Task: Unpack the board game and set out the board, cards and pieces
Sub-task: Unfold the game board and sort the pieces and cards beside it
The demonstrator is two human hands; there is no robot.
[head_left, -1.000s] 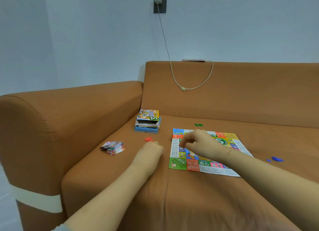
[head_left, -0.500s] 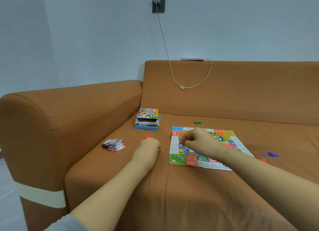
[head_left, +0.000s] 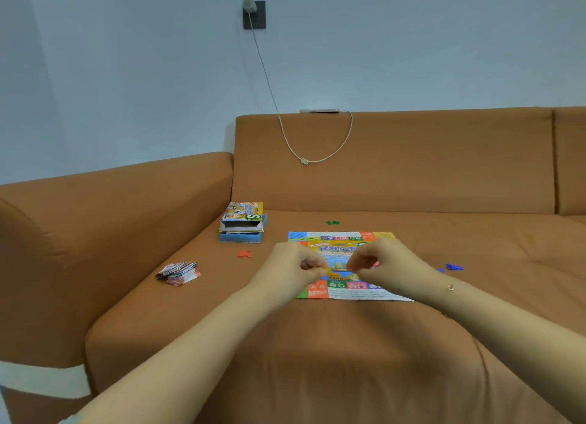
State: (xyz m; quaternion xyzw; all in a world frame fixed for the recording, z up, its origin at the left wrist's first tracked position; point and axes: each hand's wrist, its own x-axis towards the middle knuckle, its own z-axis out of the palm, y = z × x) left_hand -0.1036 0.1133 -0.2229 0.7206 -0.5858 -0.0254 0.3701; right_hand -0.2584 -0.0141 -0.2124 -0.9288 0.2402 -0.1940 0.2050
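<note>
The colourful paper board lies flat on the sofa seat. Over its middle my left hand and my right hand meet, fingers curled, pinching a small yellow piece between them. A fanned stack of cards sits to the left. The game box stands on a blue tray near the armrest. Red pieces lie left of the board, green pieces behind it, blue pieces on its right.
The brown sofa's armrest rises on the left and its backrest behind. A charger cable hangs from a wall socket to a phone on top of the backrest.
My left hand moved right from near the red pieces onto the board. Both hands now meet over the board's middle around a small yellow piece.
</note>
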